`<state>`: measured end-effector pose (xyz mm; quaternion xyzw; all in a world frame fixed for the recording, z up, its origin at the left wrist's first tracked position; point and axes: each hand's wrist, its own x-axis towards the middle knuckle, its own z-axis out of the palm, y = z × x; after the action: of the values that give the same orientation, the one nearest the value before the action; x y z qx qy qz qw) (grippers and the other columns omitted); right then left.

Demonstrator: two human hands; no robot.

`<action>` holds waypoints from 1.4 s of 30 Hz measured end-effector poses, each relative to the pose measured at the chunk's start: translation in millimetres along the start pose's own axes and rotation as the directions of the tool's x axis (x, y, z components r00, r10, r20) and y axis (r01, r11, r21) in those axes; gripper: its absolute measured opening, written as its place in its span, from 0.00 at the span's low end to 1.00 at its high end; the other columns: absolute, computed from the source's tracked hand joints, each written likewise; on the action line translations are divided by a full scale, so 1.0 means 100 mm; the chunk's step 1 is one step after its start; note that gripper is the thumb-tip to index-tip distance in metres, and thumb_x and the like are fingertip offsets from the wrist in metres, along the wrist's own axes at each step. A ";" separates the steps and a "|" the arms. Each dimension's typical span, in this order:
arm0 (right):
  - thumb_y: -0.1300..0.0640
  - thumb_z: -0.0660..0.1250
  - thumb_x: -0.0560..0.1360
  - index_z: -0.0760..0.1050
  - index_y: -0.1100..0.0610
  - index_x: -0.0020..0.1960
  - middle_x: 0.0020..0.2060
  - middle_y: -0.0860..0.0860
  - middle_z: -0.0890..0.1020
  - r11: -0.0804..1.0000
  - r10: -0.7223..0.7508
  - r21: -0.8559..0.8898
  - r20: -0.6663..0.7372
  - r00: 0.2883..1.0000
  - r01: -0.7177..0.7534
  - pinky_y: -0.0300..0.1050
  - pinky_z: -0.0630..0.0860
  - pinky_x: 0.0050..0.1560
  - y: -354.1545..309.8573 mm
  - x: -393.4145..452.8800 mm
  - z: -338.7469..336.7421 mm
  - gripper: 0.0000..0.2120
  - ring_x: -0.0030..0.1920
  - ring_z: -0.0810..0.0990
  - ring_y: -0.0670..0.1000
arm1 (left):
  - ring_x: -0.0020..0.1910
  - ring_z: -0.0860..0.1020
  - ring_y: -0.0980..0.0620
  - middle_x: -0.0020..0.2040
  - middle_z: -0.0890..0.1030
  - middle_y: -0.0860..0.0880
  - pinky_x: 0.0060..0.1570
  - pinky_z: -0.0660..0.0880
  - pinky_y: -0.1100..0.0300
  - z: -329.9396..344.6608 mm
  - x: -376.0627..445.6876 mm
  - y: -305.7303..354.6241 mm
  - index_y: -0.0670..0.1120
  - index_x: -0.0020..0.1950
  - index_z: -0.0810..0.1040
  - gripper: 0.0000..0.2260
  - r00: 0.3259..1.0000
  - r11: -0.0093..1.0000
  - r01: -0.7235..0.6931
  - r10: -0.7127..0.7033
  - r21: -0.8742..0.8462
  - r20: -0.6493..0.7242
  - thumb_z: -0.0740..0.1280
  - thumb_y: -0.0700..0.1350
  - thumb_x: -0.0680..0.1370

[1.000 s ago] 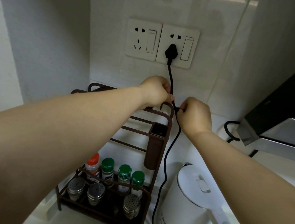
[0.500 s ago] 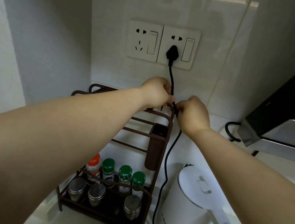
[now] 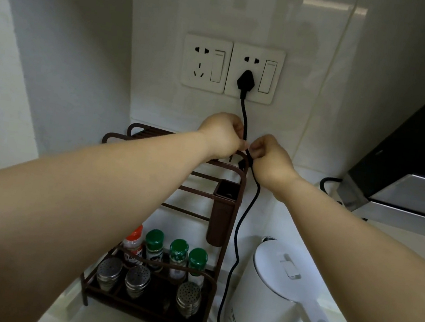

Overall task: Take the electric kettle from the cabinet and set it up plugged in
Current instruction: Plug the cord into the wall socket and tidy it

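The white electric kettle (image 3: 276, 303) stands on the pale counter (image 3: 389, 256), lid closed. Its black cord (image 3: 237, 235) rises to a plug (image 3: 245, 82) seated in the right wall socket (image 3: 255, 74). Above the kettle, the left hand (image 3: 223, 135) and right hand (image 3: 271, 161) pinch the cord with clenched fingers. Left of the kettle stands a brown spice rack (image 3: 225, 217) with 7 jars. White tiled walls enclose the corner.

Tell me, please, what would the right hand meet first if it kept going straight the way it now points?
Probably the black cord its fingers already pinch, then the left hand just beyond; depth is unclear.
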<state>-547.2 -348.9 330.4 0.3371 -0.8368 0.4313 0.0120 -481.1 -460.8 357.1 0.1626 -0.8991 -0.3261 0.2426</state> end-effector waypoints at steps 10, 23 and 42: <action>0.70 0.55 0.73 0.67 0.58 0.64 0.46 0.51 0.78 0.987 0.055 0.145 0.091 0.994 -0.068 0.42 0.74 0.47 0.00 0.00 -0.02 0.21 0.51 0.75 0.52 | 0.48 0.77 0.53 0.47 0.79 0.52 0.49 0.74 0.63 -0.05 -0.09 0.08 0.47 0.51 0.83 0.12 0.972 0.960 -0.091 0.027 0.266 0.234 0.64 0.36 0.74; 0.70 0.60 0.72 0.69 0.55 0.58 0.44 0.51 0.79 0.970 0.063 0.232 0.015 0.998 -0.065 0.47 0.78 0.53 0.03 0.04 -0.04 0.18 0.51 0.79 0.53 | 0.52 0.79 0.53 0.52 0.84 0.49 0.53 0.73 0.64 -0.07 -0.07 0.01 0.48 0.53 0.84 0.09 0.979 0.940 -0.143 0.089 0.309 0.183 0.71 0.43 0.73; 0.67 0.64 0.73 0.73 0.53 0.38 0.41 0.56 0.80 0.927 0.134 0.365 -0.121 0.984 -0.081 0.47 0.82 0.43 0.07 0.02 -0.07 0.11 0.36 0.81 0.51 | 0.52 0.78 0.48 0.53 0.81 0.46 0.46 0.69 0.64 0.02 0.03 0.06 0.43 0.53 0.80 0.08 0.990 0.954 -0.140 0.136 0.266 0.035 0.65 0.40 0.76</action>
<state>-554.4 -342.1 330.6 0.2553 -0.7581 0.6000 -0.0131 -485.5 -457.4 360.7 0.1280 -0.9459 -0.1853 0.2335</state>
